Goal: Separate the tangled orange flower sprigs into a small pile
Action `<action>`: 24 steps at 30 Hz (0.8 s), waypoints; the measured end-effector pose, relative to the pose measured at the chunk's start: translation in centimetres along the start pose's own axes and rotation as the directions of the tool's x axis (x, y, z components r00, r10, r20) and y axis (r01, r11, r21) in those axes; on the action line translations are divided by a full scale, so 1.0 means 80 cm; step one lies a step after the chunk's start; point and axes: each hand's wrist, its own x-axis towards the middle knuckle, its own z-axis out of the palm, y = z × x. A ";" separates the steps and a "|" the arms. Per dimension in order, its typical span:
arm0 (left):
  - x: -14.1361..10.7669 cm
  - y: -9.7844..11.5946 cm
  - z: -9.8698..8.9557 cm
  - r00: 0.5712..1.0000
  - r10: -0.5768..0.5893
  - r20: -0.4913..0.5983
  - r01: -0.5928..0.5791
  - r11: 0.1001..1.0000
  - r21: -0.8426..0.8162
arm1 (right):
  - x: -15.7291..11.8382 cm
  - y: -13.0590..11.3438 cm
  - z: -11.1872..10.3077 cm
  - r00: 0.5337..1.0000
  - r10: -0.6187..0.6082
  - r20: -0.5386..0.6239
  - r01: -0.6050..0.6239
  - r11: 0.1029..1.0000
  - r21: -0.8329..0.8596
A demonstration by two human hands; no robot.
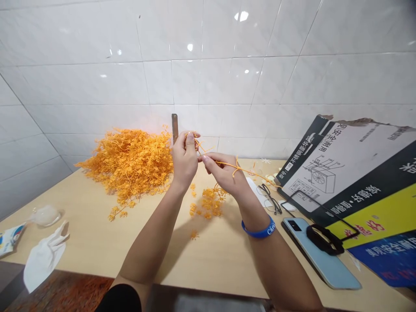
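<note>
My left hand [186, 152] is closed near the middle of the view, its thumb up, pinching the upper end of an orange plastic stem [224, 163]. Lower and to the right, my right hand [222, 171] pinches the same stem between thumb and fingertips. The stem's branched tail runs right over the wrist toward the box. Below the hands lies a small cluster of orange plastic sprigs [209, 203] on the table. A large heap of the same orange sprigs [130, 158] stands left of my left hand. What sits inside my left fingers is partly hidden.
A printed cardboard box [325, 173] leans at the right. Near it lie eyeglasses [271, 199], a light blue phone [321, 255] and a black strap [325, 239]. White tissue [47, 255] and a packet [11, 239] lie at the left table [91, 242] edge. A tiled wall [227, 82] rises behind.
</note>
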 end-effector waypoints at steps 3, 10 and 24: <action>-0.006 0.009 0.006 0.999 -0.027 0.040 0.029 0.999 -0.047 | 0.002 0.002 0.001 0.998 0.070 0.001 -0.069 0.978 0.196; 0.000 0.007 0.001 0.972 -0.043 0.230 0.068 0.992 -0.102 | -0.003 -0.001 0.006 0.994 0.074 0.080 -0.103 0.889 0.446; 0.068 -0.027 -0.071 0.963 -0.079 -0.258 0.042 0.988 -0.145 | -0.047 -0.090 -0.047 0.967 -0.090 0.238 0.092 0.996 0.004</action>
